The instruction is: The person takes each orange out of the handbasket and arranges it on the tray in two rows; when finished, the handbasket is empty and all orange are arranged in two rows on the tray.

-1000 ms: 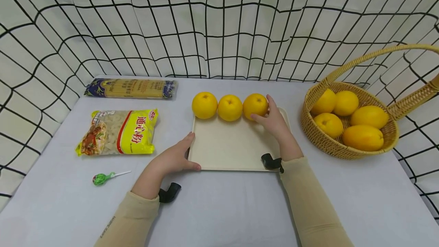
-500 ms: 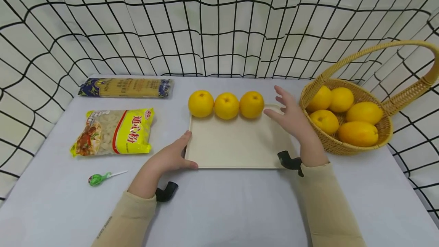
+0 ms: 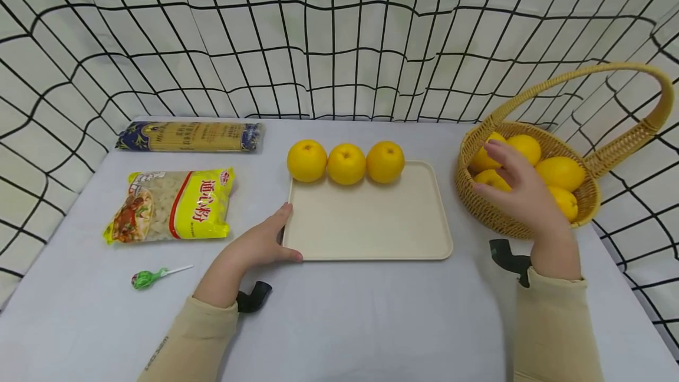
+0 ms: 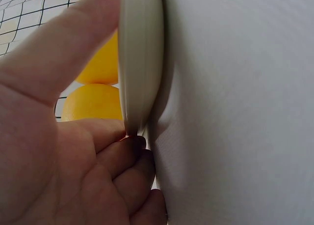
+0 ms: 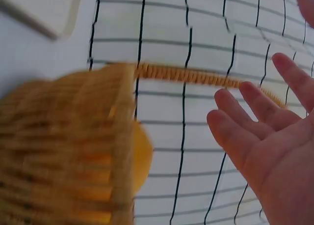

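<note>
Tray (image 3: 371, 223): lies flat on the desk (image 3: 371, 323), towards the far edge, midway between the left and right sides. Three oranges (image 3: 346, 164) stand in a row along its far rim, from the far left corner rightward.

Left hand (image 3: 256, 247): grips the tray's near left corner, thumb at the front rim, fingers curled against the left side.

Right hand (image 3: 527, 196): fingers apart, holding nothing, above the wicker basket (image 3: 495, 220) by the desk's right edge. No contact with the fruit is visible. At least five yellow fruits show in the basket; the hand partly covers some.

Progress, in judgement: loading is part done. Three are placed; the front of the tray is bare, with room right of the row.

Not involved: long pasta packet (image 3: 191, 136), far left corner; macaroni bag (image 3: 172, 205) and lollipop (image 3: 145, 279), left side.
</note>
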